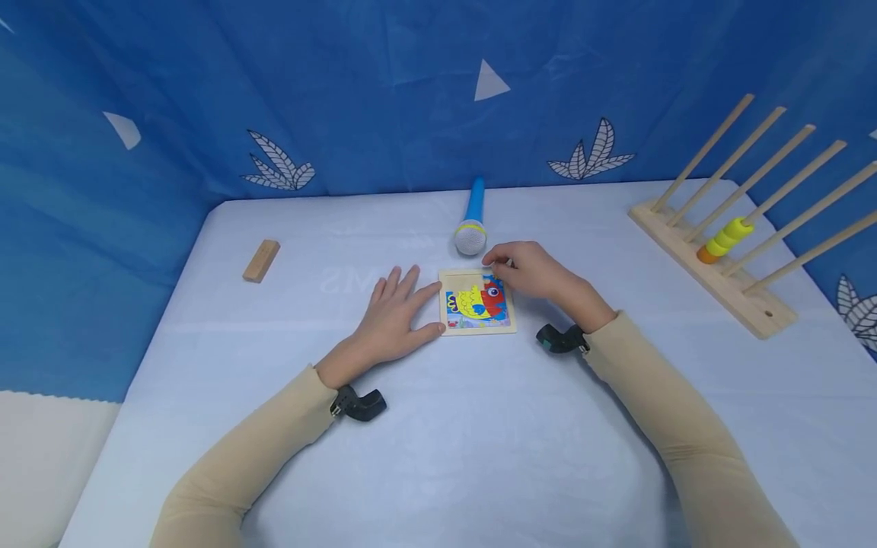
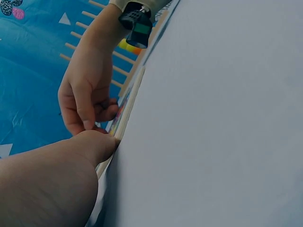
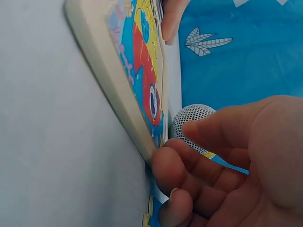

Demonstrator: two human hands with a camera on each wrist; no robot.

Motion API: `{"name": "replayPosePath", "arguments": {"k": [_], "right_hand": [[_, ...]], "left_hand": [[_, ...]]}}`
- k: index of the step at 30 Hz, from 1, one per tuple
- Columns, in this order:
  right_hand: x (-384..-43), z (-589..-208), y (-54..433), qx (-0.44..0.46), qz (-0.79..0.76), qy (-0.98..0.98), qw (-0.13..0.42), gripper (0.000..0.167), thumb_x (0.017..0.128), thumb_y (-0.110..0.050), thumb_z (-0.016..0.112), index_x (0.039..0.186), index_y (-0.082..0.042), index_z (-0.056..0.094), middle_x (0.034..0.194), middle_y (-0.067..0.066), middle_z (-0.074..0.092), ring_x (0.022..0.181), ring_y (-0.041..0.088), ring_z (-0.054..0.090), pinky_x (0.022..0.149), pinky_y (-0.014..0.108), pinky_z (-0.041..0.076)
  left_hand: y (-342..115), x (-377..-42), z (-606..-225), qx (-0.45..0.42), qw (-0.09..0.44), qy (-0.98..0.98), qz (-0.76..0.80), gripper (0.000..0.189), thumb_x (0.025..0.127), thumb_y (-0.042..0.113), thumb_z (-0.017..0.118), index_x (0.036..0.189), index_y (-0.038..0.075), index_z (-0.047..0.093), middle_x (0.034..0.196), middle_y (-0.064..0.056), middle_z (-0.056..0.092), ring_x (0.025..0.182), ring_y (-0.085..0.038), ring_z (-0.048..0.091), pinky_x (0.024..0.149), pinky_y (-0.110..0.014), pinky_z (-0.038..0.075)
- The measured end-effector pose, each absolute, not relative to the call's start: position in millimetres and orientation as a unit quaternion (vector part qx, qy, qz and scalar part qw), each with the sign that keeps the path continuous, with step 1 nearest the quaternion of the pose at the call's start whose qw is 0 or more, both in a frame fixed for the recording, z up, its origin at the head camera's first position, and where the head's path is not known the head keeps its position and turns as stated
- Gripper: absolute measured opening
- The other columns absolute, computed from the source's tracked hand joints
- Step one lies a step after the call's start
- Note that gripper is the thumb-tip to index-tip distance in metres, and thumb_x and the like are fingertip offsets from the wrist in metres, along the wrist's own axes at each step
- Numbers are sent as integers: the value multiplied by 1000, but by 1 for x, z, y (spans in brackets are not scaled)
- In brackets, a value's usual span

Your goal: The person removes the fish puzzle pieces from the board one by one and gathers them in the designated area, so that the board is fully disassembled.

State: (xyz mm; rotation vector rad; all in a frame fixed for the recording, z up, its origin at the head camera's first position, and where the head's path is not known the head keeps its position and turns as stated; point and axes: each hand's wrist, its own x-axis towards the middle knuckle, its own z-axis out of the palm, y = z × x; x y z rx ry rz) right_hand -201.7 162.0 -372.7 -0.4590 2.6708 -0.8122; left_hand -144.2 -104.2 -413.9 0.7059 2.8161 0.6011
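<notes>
The left hand lies with fingers extended, thumb and forefinger touching the left edge of the framed fish puzzle on the tabletop. The right hand curls its fingers at the puzzle's far right corner; whether they pinch anything, I cannot tell. A toy microphone lies just beyond the puzzle.

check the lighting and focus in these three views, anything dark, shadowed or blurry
Head: brightest and evenly lit, with soft shadows beside the sleeves on the table; left wrist: noticeably dimmer, a dark shadow near the lower end of the puzzle; right wrist: also dim, the puzzle's nearest frame corner looks soft, while the microphone shows its mesh clearly.
</notes>
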Motion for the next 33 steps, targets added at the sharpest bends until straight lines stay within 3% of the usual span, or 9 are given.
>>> {"name": "replayPosePath", "arguments": {"k": [7,11,21,33], "right_hand": [[-201,-368,162,-163,-249,940,166,43,89,-17,77,130,-6,66,107,12,66,92,25,58,76,29,53],[-201,-368,162,-163,-239,941,177,50,85,-17,82,131,-7,65,108,11,65,88,24,56,73,28,52],[-199,-368,160,-174,-219,945,171,52,85,-17,83,133,-8,64,109,11,66,89,23,55,72,27,51],[-198,-369,161,-179,-211,946,170,57,84,-16,84,136,-7,63,114,13,63,101,25,55,84,36,54]], "left_hand": [[-105,-145,-414,239,88,944,207,74,95,52,59,158,21,40,171,-19,17,159,-46,4,125,-66,4],[-105,-145,-414,241,87,944,207,74,94,52,60,158,20,40,171,-19,18,159,-46,4,125,-67,5],[-105,-146,-414,240,88,945,206,73,95,52,60,158,21,40,171,-19,17,159,-46,4,125,-67,5],[-105,-147,-416,235,90,945,206,73,95,52,59,158,22,40,171,-18,17,159,-45,4,125,-67,4]]}}
